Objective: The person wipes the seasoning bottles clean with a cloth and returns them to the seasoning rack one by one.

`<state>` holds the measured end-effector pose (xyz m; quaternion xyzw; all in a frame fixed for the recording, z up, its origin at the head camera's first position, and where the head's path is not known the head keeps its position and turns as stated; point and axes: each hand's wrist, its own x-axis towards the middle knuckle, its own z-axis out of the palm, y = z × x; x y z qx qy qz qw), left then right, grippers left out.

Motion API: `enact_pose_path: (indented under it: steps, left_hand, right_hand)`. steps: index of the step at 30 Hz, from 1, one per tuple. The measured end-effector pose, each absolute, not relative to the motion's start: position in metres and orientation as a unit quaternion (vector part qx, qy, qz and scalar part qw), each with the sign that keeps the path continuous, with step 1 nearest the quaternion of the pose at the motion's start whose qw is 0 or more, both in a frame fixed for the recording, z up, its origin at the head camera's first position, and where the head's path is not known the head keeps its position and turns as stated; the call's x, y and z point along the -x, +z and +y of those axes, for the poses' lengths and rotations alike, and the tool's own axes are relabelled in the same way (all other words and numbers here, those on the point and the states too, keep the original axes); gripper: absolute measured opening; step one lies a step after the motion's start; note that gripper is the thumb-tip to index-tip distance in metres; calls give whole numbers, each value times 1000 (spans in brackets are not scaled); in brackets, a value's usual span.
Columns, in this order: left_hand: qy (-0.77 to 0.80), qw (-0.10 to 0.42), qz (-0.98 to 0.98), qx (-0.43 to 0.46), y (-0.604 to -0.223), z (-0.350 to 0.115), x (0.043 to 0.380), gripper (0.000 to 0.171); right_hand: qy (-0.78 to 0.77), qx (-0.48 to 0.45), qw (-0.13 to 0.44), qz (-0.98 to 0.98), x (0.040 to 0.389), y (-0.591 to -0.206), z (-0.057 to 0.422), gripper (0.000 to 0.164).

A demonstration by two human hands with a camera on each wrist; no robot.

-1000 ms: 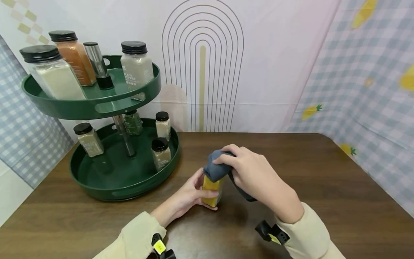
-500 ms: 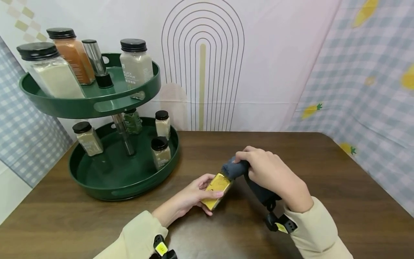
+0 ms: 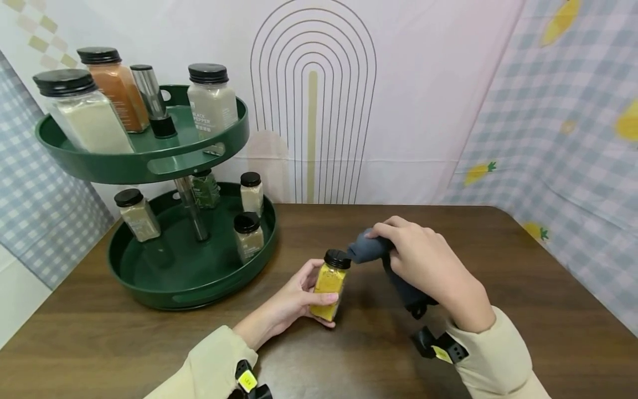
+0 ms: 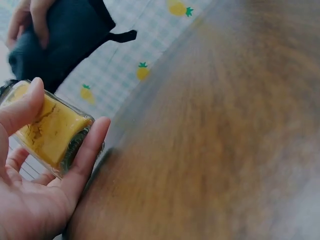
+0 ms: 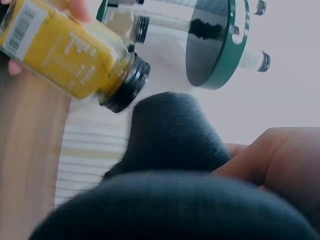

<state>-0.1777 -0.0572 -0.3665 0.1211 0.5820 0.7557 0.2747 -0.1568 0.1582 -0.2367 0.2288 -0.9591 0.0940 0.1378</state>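
My left hand (image 3: pixel 299 302) grips a small glass spice jar (image 3: pixel 329 288) of yellow powder, thumb across its front. The jar leans slightly right, its black lid (image 3: pixel 337 259) showing. In the right wrist view, white print and a barcode label show on the jar (image 5: pixel 67 52). My right hand (image 3: pixel 421 263) pinches a dark blue-grey cloth (image 3: pixel 371 247) just right of the lid. The cloth's bunched end points at the lid and the rest hangs below the hand, a small loop showing on the cloth (image 4: pixel 65 45) in the left wrist view.
A green two-tier tray stand (image 3: pixel 189 296) stands on the left of the wooden table (image 3: pixel 498 266). Its upper tier (image 3: pixel 109 169) bears large jars and a metal cylinder (image 3: pixel 153 102); several small jars stand on the lower one. A patterned cloth backdrop (image 3: pixel 408 100) rises behind.
The cloth, earlier over the jar's top, has moved right with my right hand and uncovered the black lid. The jar tipped to the right, then came back more upright in my left hand.
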Motion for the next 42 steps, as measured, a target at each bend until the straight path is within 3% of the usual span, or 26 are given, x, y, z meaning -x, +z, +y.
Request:
enact_pose_path:
  steps: [4,13,25,35,42]
  left_hand:
    - [758,271,581,-119,-366,-56,177,61]
    - [782,227,566,-129,-360,-51,174,64]
    - [746,231,608,-143,-362,-42,173,60]
    - [749,230,606,-139,-365,-45,172,61]
    - [765,227,590,-121,-365,-46,172,59]
  right_hand:
    - [119,-270,191,-936,154,-240,149,38]
    - [114,-330,229,-909,144,-241,134,41]
    - [113,-255,104,-955,144,-233,143,40]
    - [76,-238,79,-965,143,-230,151,38]
    - [64,-234,132,-961,139,-229,150,40]
